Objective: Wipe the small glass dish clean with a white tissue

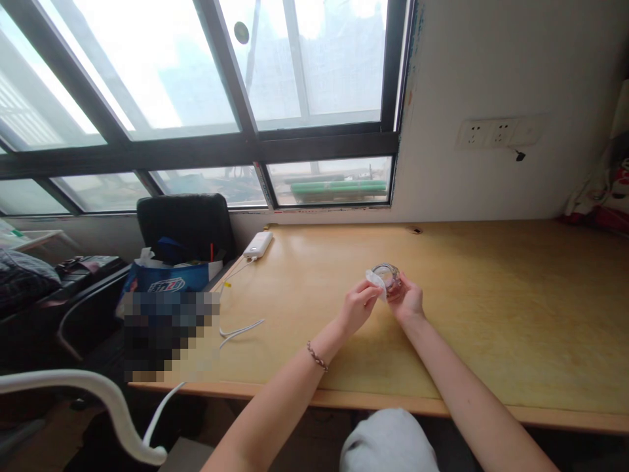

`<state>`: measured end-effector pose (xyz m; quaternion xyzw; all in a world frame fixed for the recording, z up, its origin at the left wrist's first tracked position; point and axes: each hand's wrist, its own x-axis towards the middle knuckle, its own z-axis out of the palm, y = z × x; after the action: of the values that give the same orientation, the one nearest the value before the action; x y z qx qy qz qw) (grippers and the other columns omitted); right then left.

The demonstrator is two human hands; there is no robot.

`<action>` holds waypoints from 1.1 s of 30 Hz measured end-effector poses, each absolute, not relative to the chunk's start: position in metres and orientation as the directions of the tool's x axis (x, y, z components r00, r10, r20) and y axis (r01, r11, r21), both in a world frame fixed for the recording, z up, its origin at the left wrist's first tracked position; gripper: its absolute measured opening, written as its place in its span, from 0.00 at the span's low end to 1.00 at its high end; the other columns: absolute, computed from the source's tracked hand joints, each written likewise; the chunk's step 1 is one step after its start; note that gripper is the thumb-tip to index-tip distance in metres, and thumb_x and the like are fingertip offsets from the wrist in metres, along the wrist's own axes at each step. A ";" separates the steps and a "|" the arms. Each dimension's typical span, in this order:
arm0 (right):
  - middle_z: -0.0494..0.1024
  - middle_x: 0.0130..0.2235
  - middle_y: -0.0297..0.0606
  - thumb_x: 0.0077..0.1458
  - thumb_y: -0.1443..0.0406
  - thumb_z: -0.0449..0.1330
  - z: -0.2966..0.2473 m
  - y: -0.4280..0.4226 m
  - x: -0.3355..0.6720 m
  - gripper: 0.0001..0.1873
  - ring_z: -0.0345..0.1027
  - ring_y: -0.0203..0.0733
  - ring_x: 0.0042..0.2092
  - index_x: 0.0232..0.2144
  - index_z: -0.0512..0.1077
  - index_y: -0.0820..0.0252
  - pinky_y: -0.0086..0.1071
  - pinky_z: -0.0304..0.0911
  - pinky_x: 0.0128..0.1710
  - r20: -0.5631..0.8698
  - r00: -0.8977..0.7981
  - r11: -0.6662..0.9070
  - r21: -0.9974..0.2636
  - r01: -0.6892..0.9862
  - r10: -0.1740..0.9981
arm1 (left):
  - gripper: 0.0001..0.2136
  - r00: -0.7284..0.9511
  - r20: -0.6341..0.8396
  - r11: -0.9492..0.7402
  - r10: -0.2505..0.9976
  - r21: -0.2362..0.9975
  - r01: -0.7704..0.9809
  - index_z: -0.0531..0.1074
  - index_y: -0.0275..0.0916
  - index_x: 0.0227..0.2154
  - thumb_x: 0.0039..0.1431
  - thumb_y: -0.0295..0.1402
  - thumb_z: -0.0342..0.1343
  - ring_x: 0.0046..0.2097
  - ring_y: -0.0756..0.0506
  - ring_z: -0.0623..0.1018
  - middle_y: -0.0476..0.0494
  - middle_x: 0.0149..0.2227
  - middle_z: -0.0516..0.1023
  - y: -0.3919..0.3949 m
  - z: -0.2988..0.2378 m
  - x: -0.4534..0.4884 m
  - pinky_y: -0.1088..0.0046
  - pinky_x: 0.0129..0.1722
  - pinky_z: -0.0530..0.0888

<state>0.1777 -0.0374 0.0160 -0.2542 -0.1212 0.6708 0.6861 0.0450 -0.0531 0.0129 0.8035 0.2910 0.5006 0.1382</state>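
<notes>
Likely watch [391,278] in hand above tabletop [501,328], white cloth [375,280] at nine o'clock.
My feed: left grip [362,303], eight o'clock of watch, pinches cloth; right grip [409,301], four o'clock, holds watch. Probably light, stiff, slick, maybe fragile; I'd take its rim.

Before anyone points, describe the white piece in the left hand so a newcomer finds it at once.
Start at the yellowish desk by the window and find the left hand and right hand close together over it. The white piece, thin and crumpled, sits in the left hand; its matte paleness sets it apart from the shiny rounded object in the right.
</notes>
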 end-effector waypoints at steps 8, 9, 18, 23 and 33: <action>0.73 0.21 0.29 0.46 0.69 0.52 0.020 -0.035 0.184 0.06 0.65 0.33 0.22 0.21 0.67 0.59 0.28 0.61 0.24 -0.209 0.109 -0.001 -0.467 -0.884 0.972 | 0.09 0.318 0.726 -0.785 0.610 0.501 0.364 0.70 0.37 0.33 0.56 0.29 0.46 0.36 0.50 0.70 0.41 0.33 0.70 -0.048 0.010 0.042 0.75 0.35 0.67; 0.73 0.20 0.29 0.46 0.69 0.52 0.021 -0.036 0.183 0.06 0.64 0.33 0.22 0.21 0.67 0.59 0.28 0.61 0.24 -0.211 0.110 -0.003 -0.470 -0.882 0.971 | 0.09 0.306 0.726 -0.780 0.616 0.506 0.369 0.70 0.37 0.33 0.56 0.29 0.46 0.36 0.50 0.70 0.41 0.33 0.70 -0.048 0.010 0.042 0.75 0.35 0.67; 0.66 0.15 0.30 0.44 0.66 0.53 0.023 -0.040 0.182 0.08 0.59 0.33 0.19 0.16 0.64 0.60 0.28 0.58 0.20 -0.163 0.014 -0.081 -0.562 -0.823 0.986 | 0.08 0.206 0.710 -0.723 0.673 0.572 0.388 0.70 0.36 0.31 0.56 0.29 0.45 0.37 0.50 0.70 0.41 0.34 0.71 -0.044 0.014 0.037 0.74 0.37 0.68; 0.67 0.18 0.31 0.43 0.66 0.54 0.020 -0.042 0.179 0.05 0.59 0.33 0.20 0.18 0.65 0.60 0.27 0.58 0.20 -0.159 -0.055 -0.141 -0.609 -0.780 0.986 | 0.08 0.084 0.708 -0.677 0.701 0.624 0.390 0.71 0.37 0.31 0.55 0.30 0.47 0.36 0.50 0.72 0.43 0.35 0.72 -0.044 0.015 0.036 0.76 0.35 0.69; 0.64 0.16 0.29 0.41 0.67 0.55 0.019 -0.048 0.169 0.08 0.56 0.31 0.19 0.15 0.62 0.60 0.26 0.52 0.19 -0.016 -0.095 -0.076 -0.738 -0.671 0.995 | 0.07 0.087 0.716 -0.684 0.693 0.616 0.391 0.71 0.38 0.31 0.54 0.29 0.48 0.39 0.49 0.71 0.43 0.35 0.73 -0.047 0.021 0.033 0.73 0.38 0.68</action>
<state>0.1687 -0.0482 0.0192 -0.2764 -0.2935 0.6793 0.6133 0.0333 -0.0467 0.0213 0.7248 0.3738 0.5629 0.1343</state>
